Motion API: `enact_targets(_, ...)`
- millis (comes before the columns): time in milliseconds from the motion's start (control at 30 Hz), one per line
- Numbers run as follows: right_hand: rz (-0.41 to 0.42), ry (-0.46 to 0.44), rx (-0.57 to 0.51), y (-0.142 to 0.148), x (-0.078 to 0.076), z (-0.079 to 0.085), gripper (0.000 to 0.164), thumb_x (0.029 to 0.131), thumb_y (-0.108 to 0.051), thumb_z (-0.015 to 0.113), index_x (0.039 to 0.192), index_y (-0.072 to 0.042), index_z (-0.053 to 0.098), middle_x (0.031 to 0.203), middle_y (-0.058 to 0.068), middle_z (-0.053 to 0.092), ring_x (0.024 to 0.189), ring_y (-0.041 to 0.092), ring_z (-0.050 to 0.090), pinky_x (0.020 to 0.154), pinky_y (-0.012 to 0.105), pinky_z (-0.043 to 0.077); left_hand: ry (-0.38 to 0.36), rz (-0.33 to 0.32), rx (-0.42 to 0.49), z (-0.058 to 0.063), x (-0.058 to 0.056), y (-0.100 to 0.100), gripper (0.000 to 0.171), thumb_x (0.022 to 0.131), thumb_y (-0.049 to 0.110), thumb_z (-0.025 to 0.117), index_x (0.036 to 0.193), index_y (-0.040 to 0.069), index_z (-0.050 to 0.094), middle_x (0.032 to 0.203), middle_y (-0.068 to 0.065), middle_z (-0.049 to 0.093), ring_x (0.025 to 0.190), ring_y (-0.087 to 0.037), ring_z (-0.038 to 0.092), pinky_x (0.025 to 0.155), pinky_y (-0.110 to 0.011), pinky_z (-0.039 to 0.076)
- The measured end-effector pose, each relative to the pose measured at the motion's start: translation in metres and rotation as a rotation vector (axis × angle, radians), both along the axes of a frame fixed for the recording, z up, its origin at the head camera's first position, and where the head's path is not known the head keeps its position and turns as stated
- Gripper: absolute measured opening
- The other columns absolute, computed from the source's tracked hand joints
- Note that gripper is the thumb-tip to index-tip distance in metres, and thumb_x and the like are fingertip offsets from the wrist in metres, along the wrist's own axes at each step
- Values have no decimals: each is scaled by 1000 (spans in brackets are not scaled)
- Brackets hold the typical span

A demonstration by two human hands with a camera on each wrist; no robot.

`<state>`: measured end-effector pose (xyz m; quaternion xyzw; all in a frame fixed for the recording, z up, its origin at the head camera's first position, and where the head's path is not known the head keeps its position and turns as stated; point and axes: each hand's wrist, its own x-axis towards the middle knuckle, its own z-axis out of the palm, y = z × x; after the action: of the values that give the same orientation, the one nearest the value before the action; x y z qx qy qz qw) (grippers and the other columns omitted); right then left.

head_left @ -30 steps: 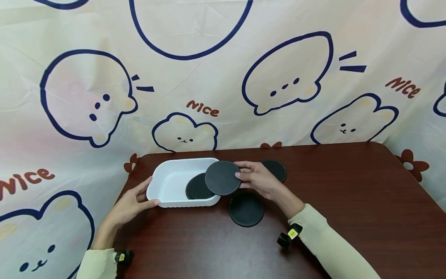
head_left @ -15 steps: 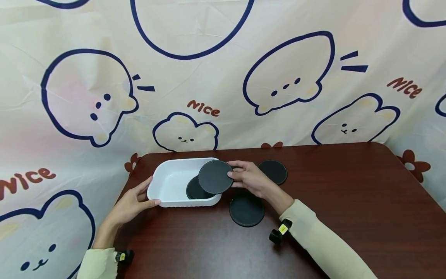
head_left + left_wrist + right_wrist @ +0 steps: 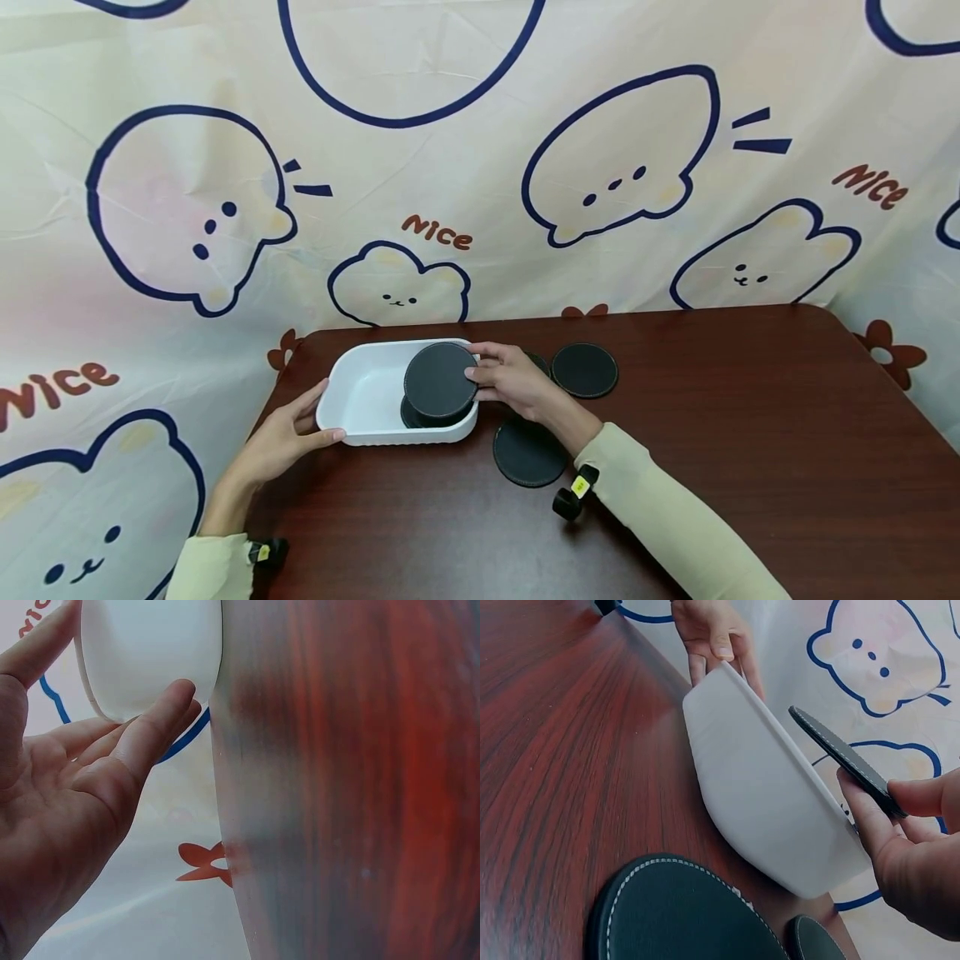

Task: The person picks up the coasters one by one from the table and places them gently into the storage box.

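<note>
A white rectangular plastic tub (image 3: 363,392) sits at the left of the table, one or more dark round coasters (image 3: 411,417) lying at its right end, mostly covered. My left hand (image 3: 281,437) holds the tub's left end, thumb at the near corner and fingers at the far side. Above the tub's right end, my right hand (image 3: 517,385) pinches a black round coaster (image 3: 439,379) with stitched edging between thumb and fingers. In the right wrist view this held coaster (image 3: 840,754) is tilted, clear of the tub wall (image 3: 757,780).
Farther right lies another black coaster (image 3: 585,371), with one (image 3: 538,362) partly hidden behind my right hand. Nearer me rests a coaster (image 3: 527,454) on the brown wooden table (image 3: 420,517). A printed cloth (image 3: 495,158) hangs behind the table.
My right hand has moved left with its coaster, farther over the tub and the coaster inside. The coaster behind the hand now partly shows. The left hand and tub have stayed in place.
</note>
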<state>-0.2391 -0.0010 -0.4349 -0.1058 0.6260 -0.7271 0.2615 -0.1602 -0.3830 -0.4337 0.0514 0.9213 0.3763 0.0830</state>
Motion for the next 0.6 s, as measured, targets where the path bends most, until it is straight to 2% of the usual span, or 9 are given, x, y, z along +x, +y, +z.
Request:
enact_targets(267,-27,35,44,-15,-1,1,54,108,-2,61,160,-4,48,135,23,70,101,13,75,89,34,66,-12,2,-1,0,-1,0,103,96,33,83,172,5,19,172,-33,30,141,-53,57,104,-55,58)
enact_targets(600,-36,74,119,-25,-1,4,50,107,-3,64,155,-5,55,143,24,69,100,18,78,89,34,67,-13,-4,10,0,-1,0,104,96,33,83,172,5,18,172,-33,30,142,-53,56,104,-55,58)
